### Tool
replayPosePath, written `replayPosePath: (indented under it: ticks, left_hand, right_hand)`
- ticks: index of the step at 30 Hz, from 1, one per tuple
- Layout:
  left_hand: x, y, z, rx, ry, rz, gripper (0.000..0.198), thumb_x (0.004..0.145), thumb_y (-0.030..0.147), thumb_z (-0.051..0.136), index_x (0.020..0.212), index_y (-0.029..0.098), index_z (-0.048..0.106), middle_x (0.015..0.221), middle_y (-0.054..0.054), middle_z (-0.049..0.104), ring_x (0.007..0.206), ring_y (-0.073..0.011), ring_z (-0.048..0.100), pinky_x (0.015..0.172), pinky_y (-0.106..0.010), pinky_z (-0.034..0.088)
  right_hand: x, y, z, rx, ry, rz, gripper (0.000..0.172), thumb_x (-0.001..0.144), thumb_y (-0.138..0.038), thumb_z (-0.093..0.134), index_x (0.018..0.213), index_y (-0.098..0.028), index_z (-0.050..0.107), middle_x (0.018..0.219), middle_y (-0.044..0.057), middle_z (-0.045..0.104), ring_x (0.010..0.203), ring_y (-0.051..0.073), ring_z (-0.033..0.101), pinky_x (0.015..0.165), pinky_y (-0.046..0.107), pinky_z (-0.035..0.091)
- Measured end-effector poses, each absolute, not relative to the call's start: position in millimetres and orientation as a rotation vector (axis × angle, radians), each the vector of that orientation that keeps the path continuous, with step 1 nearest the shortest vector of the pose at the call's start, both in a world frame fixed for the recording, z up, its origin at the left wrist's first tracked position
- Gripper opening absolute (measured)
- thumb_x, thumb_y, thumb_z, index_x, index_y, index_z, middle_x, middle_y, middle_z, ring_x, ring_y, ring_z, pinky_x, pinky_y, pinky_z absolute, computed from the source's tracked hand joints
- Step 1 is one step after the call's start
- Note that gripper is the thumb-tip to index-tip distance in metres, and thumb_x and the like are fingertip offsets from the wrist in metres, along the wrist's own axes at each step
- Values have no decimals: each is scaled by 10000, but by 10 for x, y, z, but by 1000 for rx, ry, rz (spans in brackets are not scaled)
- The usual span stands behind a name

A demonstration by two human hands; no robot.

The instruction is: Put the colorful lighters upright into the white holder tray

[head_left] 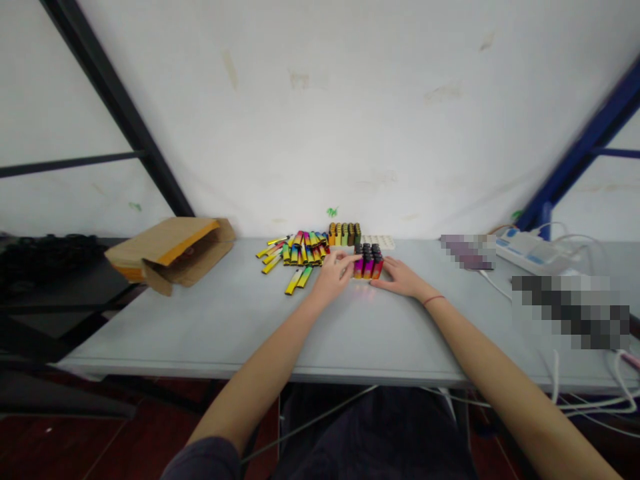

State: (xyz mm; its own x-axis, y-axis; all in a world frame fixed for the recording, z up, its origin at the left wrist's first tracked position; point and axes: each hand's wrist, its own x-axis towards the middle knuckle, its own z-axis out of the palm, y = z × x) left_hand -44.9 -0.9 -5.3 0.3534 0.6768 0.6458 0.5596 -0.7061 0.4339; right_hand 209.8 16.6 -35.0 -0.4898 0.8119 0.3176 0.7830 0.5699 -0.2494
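A compact block of upright lighters (367,265), magenta to orange with black tops, stands on the table in front of me. My left hand (334,277) is at its left side, index finger and thumb bent in against the nearest corner. On the other side, my right hand (400,279) rests low, its thumb along the front bottom edge and its fingers around the right side. To the left lies a loose pile of lighters (305,250) in yellow, green and red. Behind the block is a second upright group of lighters (344,235), yellowish, beside a white perforated tray (383,241).
An opened brown cardboard box (173,250) lies at the left end of the grey table (240,333). A phone-like object (467,252), a white power strip (530,250) with cables and a blurred-out dark item (570,312) occupy the right. A wall closes off the back.
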Motion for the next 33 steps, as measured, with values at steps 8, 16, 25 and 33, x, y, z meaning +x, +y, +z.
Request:
replayPosePath:
  ticks: [8,16,25,33]
  left_hand:
    - [-674,-135,243,2238,2117,794,413,967,169,392,1294,121,640,1216,-192,664,1174,-332,577,971,-455,459]
    - [-901,-119,347,2054,2385,242,404,878,360,585,1186,139,722,1351,-252,600,1300,-434,470,996,-539,407]
    - [-752,-120,200,2128,2208,457,378,964,276,412,1046,121,747,1218,-256,685,1253,-417,526,992,-538,398]
    - [-589,87,142,1229,1371,1182,281,1016,385,338,897,220,530,662,-4,613,562,-158,607,606,-267,476]
  right_hand:
    - [2098,174,-374,-1320,-2405,69,733,896,-736,503,1339,-161,606,1341,191,638,1249,397,582,1091,563,436]
    - [2105,188,-387,-1308,-2397,76,760,888,-751,491,1371,-171,581,1384,184,615,1290,395,558,1111,590,420]
    - [2102,183,-381,-1317,-2400,90,799,879,-771,481,1382,-157,571,1412,196,592,1312,399,539,1126,583,407]
    - [2100,183,-378,-1297,-2396,88,785,880,-777,472,1379,-178,570,1396,181,603,1297,383,552,1099,566,438]
